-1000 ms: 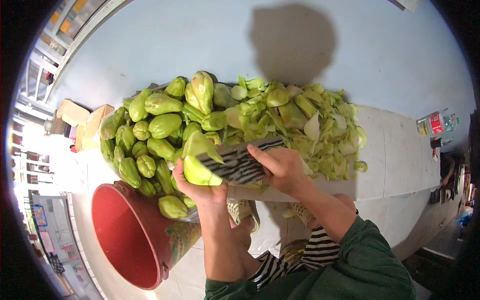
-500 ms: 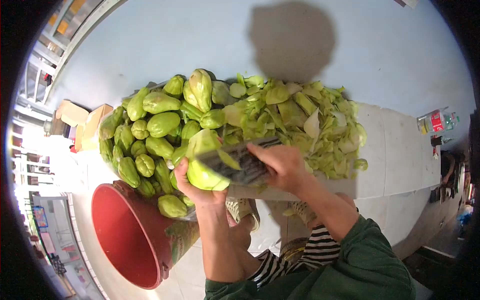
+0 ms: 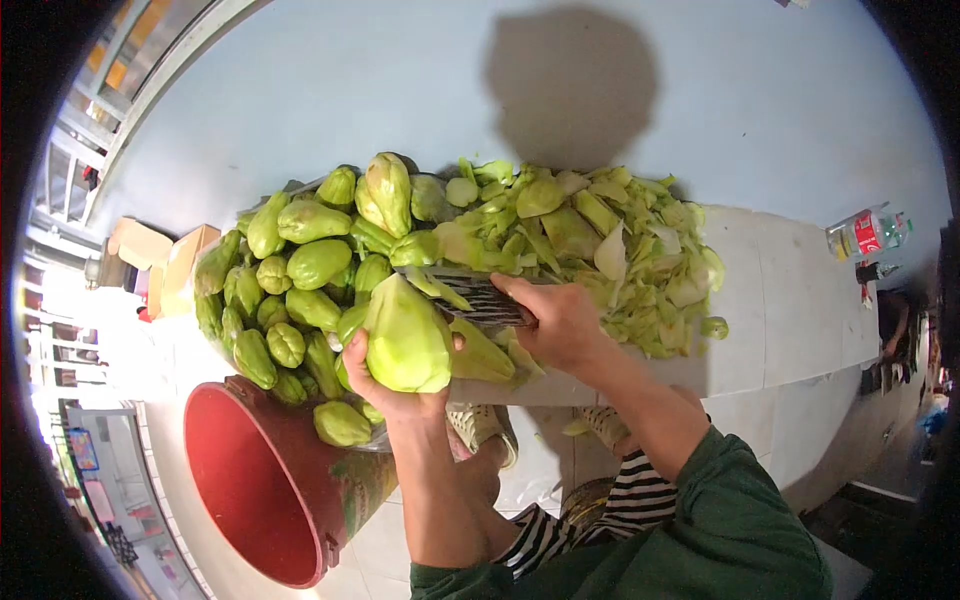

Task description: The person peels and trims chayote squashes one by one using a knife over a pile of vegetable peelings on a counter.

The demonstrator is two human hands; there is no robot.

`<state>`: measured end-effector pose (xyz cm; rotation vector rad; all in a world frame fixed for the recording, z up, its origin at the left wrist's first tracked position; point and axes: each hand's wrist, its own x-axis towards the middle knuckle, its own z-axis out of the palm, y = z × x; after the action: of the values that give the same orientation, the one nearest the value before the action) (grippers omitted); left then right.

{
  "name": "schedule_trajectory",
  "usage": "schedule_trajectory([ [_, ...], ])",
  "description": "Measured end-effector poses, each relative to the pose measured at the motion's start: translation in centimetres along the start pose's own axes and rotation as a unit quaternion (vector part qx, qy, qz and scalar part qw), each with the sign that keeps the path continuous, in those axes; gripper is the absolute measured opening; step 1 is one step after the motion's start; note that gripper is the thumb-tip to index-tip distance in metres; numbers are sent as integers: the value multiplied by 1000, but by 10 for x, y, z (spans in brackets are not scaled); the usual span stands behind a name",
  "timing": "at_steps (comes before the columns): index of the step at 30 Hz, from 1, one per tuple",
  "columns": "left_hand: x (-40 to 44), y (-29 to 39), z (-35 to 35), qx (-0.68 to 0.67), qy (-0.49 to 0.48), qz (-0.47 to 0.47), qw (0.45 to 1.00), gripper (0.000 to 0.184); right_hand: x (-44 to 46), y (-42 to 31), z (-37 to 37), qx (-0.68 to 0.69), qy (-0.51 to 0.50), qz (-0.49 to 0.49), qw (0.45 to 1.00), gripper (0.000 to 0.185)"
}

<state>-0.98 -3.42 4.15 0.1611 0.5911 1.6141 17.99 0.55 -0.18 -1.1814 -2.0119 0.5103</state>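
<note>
My left hand (image 3: 412, 402) is closed around a peeled chayote (image 3: 408, 340), its pale green flesh facing up with flat cut facets. In my right hand (image 3: 562, 322) is a wide, dark-bladed knife (image 3: 488, 300), held just right of the chayote and apart from it. A strip of peel (image 3: 438, 290) lies on the blade. Beneath the knife sits a broad green piece (image 3: 482, 354), partly covered. Unpeeled chayotes (image 3: 318, 262) are heaped left of my hands, and a pile of peelings (image 3: 640, 270) spreads to the right.
A large red bucket (image 3: 250, 480) lies tipped at lower left, its mouth facing left. Cardboard boxes (image 3: 185, 265) stand beyond the heap. Plastic bottles (image 3: 868, 235) are by the wall at far right. My shoes (image 3: 482, 432) show below the table edge.
The knife has drawn back from over the chayote, up and to the right, with peel on its blade. More of the chayote now shows, turned more upright in my left hand.
</note>
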Motion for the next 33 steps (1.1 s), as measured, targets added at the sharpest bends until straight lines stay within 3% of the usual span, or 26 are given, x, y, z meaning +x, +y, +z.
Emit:
schedule_trajectory([
  [3,4,-4,2,-28,11,-1,1000,65,-4,-2,3,12,26,7,1000,46],
  [4,5,-4,5,-43,35,1,998,66,-5,-3,1,43,10,49,998,46],
  [6,13,1,-16,-41,-22,-6,999,62,-3,-9,-3,74,-7,89,993,46],
  [8,15,3,-17,-34,-11,-5,999,62,0,-18,-4,141,22,243,959,49],
  [9,13,2,-12,-34,-10,-4,999,62,-3,-12,0,142,21,243,959,49],
  [12,13,0,2,-74,44,9,996,61,-7,2,8,31,-41,175,983,53],
  [14,10,0,-5,-31,124,23,991,60,-8,-14,-1,41,-4,3,999,54],
  [15,11,-2,-5,-36,108,36,993,60,-10,-15,1,45,-6,3,999,54],
  [17,13,-7,-3,-13,92,54,994,63,-14,-17,3,-2,15,-127,992,58],
  [18,11,-8,-1,-13,91,54,994,63,-15,-19,4,-3,15,-127,992,58],
  [20,6,-10,3,-68,23,-2,997,66,-16,-24,5,-68,23,-196,978,63],
  [33,7,-20,-2,-68,33,-1,997,65,-18,-30,13,-97,54,-237,965,57],
])
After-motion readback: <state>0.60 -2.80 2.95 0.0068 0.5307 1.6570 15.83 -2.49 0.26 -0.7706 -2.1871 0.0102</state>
